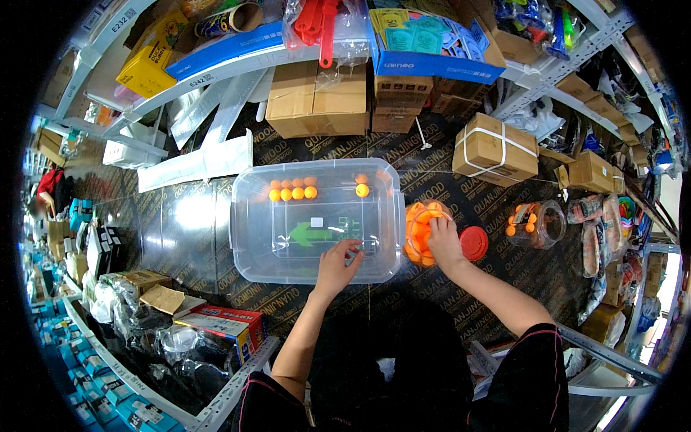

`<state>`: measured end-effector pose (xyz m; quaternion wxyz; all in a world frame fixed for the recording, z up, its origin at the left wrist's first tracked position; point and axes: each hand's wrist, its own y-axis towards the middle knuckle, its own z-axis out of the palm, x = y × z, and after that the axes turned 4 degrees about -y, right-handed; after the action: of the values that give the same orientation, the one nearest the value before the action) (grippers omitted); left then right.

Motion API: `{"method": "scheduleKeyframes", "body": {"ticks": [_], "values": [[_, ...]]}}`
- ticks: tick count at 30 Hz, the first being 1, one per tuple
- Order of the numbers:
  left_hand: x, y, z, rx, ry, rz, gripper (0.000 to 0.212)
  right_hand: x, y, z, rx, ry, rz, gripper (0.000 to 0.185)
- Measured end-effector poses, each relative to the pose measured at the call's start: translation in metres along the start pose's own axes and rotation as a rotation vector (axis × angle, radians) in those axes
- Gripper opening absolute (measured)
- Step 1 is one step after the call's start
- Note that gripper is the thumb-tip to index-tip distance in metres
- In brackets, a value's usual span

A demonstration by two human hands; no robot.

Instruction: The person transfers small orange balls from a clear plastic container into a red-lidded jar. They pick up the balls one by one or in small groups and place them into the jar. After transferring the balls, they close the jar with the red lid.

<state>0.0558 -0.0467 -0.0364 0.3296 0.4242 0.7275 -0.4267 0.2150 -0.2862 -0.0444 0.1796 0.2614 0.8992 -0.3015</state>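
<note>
A clear plastic storage bin [259,237] lies before me. Along its far side, several orange balls [298,193] stand in a row at the left, and a single orange ball [362,190] sits at the right. My left hand [341,265] is over the bin's near right part, fingers spread, with no ball visible in it. My right hand [446,244] reaches to the mouth of a clear plastic jar [431,205] full of orange balls, right of the bin. Its fingertips touch or enter the jar; whether they grip a ball is hidden. A red round lid [473,243] lies beside that hand.
Farther right lies another clear jar [550,224] with several orange balls. A strapped cardboard box [496,149] stands beyond the lid. Metal shelving with boxes [318,102] runs along the far side. A red and blue box [232,324] is at the near left. A person [49,186] is far left.
</note>
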Motion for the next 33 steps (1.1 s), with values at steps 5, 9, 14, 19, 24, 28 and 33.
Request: {"method": "scheduleKeyframes", "body": {"ticks": [5, 9, 14, 19, 24, 28, 33], "values": [[-0.002, 0.001, 0.001, -0.014, 0.005, 0.003, 0.030, 0.010, 0.003, 0.012, 0.031, -0.155, 0.164, 0.022], [-0.004, 0.000, 0.000, -0.029, 0.016, 0.017, 0.029, 0.018, -0.004, 0.014, -0.023, -0.069, 0.093, 0.019], [0.003, 0.001, -0.001, -0.037, 0.002, 0.021, 0.029, 0.016, -0.004, -0.003, 0.165, -0.043, 0.069, 0.021], [0.002, 0.006, 0.000, -0.027, 0.023, 0.004, 0.031, 0.014, 0.003, 0.025, 0.051, -0.056, 0.175, 0.043], [0.034, 0.043, 0.009, -0.036, 0.275, 0.107, 0.034, 0.014, 0.013, 0.030, 0.124, 0.050, 0.151, 0.046], [0.052, 0.098, 0.025, -0.017, 0.564, 0.090, 0.045, 0.013, 0.019, 0.034, 0.006, 0.140, 0.130, 0.030], [0.076, 0.157, 0.049, 0.032, 0.786, 0.032, 0.061, 0.005, 0.009, 0.019, -0.045, 0.241, 0.032, 0.013]]}}
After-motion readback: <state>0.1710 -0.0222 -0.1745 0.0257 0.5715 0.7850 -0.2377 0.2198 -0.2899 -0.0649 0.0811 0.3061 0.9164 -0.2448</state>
